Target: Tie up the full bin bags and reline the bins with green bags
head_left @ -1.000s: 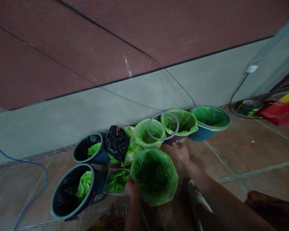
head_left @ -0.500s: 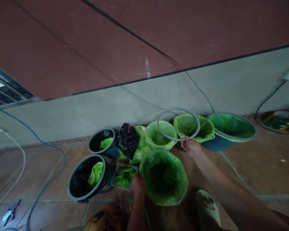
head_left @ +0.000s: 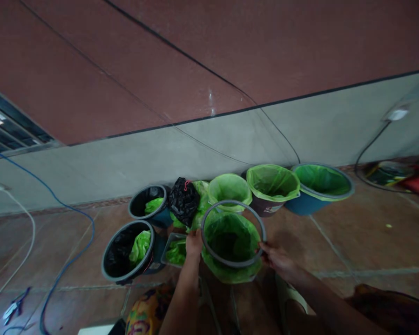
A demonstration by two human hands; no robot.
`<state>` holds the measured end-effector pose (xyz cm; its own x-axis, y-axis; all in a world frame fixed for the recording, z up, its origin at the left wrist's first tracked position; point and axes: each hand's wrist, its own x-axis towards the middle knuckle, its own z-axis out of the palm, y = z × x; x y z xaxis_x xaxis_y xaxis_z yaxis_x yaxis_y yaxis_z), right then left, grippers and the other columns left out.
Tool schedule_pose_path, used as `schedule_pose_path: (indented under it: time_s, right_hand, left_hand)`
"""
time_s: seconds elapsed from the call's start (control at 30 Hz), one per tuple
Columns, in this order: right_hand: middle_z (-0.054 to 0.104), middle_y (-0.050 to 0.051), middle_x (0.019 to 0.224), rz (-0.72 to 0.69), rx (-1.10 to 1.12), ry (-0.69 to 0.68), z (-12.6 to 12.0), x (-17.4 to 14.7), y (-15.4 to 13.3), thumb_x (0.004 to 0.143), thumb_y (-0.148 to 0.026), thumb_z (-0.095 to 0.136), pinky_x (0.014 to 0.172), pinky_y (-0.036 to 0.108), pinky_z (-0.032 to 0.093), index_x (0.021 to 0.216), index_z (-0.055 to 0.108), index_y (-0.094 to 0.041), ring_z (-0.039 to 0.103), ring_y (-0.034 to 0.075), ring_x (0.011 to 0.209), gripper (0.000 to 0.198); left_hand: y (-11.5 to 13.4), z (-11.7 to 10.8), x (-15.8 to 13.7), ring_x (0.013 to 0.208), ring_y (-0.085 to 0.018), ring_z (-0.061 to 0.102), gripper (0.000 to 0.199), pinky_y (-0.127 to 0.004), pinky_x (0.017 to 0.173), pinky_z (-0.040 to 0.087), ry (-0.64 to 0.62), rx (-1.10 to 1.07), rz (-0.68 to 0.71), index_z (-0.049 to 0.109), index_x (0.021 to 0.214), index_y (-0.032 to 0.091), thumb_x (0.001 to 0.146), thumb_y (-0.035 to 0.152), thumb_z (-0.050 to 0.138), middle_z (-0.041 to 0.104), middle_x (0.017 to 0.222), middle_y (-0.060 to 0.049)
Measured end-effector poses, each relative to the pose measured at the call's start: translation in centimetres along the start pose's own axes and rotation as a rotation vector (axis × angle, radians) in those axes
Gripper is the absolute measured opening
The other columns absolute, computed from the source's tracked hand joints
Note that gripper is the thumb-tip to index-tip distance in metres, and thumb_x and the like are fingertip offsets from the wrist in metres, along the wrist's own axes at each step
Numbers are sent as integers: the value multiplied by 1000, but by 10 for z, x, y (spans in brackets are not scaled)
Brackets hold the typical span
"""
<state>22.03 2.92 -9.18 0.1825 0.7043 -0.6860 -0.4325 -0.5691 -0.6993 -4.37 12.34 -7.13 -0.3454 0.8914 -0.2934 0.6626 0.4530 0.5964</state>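
Observation:
A thin grey ring (head_left: 233, 202), like a trash bin's rim, is held over a bin lined with a green bag (head_left: 230, 274). My right hand (head_left: 277, 259) pinches the ring's lower right edge. At its left edge is my left hand (head_left: 194, 243); the fingers look closed on the ring, partly hidden from above. The ring sits slightly tilted over the bag's opening. Left of my left hand stands a small square bin (head_left: 176, 251) with a crumpled green bag in it.
Two black-lined bins (head_left: 106, 270) stand left, near a tied black bag (head_left: 184, 202). Along the wall are a light green-lined bin (head_left: 229, 188), a brown bin (head_left: 263, 207) and a blue bin (head_left: 303, 204). A blue cable (head_left: 91, 232) and keys (head_left: 14, 307) lie left.
The ring has moved left and toward me, from the wall-side bins to above the near green-lined bin. My left hand has shifted up from that bin's side to the ring.

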Motion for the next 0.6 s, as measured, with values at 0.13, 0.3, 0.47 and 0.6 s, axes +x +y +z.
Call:
schedule_pose_path:
  time_s: [0.13,0.3,0.47,0.6]
  right_hand:
    - [66,0,58,47,-70,22,1,2,2,71,-25,71,48,20,41,66,65,-17,52,9,48,12]
    - [62,-2,54,36,-100,20,-1,9,16,77,-24,66,43,18,33,65,60,-18,47,7,42,15]
    - [60,-2,51,50,-112,33,-3,16,27,79,-25,64,41,18,32,62,58,-18,45,7,41,19]
    - [58,-2,52,46,-189,28,-7,22,37,82,-30,61,42,19,35,64,59,-18,45,7,41,22]
  left_hand:
    - [-14,5,-3,105,-24,72,27,-28,87,52,-54,0,16,76,100,15,95,26,51,77,108,-14]
    - [-20,11,-7,103,-23,72,24,-27,87,52,-46,2,12,75,107,14,91,18,57,77,107,-13]
    - [-23,15,-10,103,-24,72,27,-27,84,51,-62,68,19,74,110,11,92,18,55,76,108,-16]
    - [-27,18,-11,103,-24,71,28,-27,85,50,-67,93,5,73,113,13,93,19,54,76,110,-14]
